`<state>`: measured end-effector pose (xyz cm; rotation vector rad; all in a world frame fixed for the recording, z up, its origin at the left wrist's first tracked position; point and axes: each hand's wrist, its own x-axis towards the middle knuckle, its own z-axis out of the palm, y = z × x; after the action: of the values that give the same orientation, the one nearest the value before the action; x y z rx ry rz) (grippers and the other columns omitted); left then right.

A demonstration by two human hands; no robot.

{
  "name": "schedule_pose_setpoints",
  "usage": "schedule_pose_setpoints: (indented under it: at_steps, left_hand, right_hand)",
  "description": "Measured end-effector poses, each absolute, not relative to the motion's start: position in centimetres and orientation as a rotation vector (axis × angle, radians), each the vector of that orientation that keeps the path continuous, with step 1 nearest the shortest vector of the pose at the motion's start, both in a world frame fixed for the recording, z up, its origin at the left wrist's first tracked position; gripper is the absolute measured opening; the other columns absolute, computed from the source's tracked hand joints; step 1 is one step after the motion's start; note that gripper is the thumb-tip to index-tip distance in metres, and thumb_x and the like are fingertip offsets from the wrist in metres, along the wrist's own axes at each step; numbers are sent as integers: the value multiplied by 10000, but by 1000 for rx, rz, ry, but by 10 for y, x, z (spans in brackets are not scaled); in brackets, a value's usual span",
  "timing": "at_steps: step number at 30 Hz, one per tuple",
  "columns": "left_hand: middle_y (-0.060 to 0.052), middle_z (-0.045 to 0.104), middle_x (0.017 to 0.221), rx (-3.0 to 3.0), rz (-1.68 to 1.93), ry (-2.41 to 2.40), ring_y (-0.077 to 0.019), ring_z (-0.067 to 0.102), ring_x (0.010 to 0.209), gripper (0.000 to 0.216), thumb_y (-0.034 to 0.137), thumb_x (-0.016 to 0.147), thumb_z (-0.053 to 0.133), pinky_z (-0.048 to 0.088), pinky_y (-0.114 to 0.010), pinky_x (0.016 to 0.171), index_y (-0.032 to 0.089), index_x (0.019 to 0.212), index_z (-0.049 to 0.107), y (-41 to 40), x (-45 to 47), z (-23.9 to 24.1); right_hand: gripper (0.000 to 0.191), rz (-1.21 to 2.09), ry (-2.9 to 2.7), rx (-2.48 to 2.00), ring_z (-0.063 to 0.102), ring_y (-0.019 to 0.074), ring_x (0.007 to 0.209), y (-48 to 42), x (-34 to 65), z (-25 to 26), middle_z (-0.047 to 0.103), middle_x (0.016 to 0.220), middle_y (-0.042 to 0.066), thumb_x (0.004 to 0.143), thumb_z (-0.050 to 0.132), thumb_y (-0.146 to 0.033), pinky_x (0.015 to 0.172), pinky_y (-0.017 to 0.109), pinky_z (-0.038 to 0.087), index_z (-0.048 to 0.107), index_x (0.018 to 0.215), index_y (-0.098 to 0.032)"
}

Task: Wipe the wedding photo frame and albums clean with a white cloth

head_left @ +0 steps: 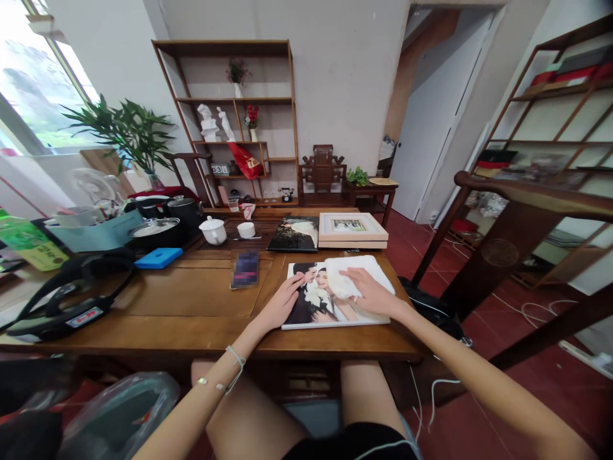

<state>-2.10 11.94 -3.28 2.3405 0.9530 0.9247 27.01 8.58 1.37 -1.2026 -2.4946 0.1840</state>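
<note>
A wedding photo panel [311, 306] lies flat near the front right of the wooden table, showing a couple in dark and white clothes. My left hand [283, 299] rests along its left edge with the fingers stretched out over the surface. A folded white cloth [373, 271] covers the panel's upper right part. My right hand [368, 292] has hold of the cloth and presses it against the photo; the grip underneath is hidden. Behind the panel lie a dark photo panel [297, 233] and a stack of light wooden picture frames [354, 230].
On the table [191, 306] are a phone [245, 268], a blue box [159, 257], a black headset [71, 306], a white lidded cup [213, 231] and a small white bowl [246, 230]. A wooden chair [502, 249] stands at the right. A lined bin [124, 409] is below left.
</note>
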Motion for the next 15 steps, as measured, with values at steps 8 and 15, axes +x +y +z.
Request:
schedule_pose_setpoints:
  at_steps: [8,15]
  left_hand:
    - [-85,372,1469,2355,931,937,-211,316,1378,440,278,957,311,205,-425,1173,208,1374,434,119,-21,-34]
    - [-79,372,1472,2367,911,966,-207,314,1379,437,284,960,306,210,-436,1170,220,1373,433,119,-22,-34]
  right_hand:
    - [774,238,-2598,-1089,207,298,1381,1,243,18,346,1485,85,651,498,-165,1115,540,98,366,1413,-179]
    - [617,114,-2467,-1336,338,319,1308,104,239,27,479,1376,166,753,458,-214,1071,553,167,437,1361,-120]
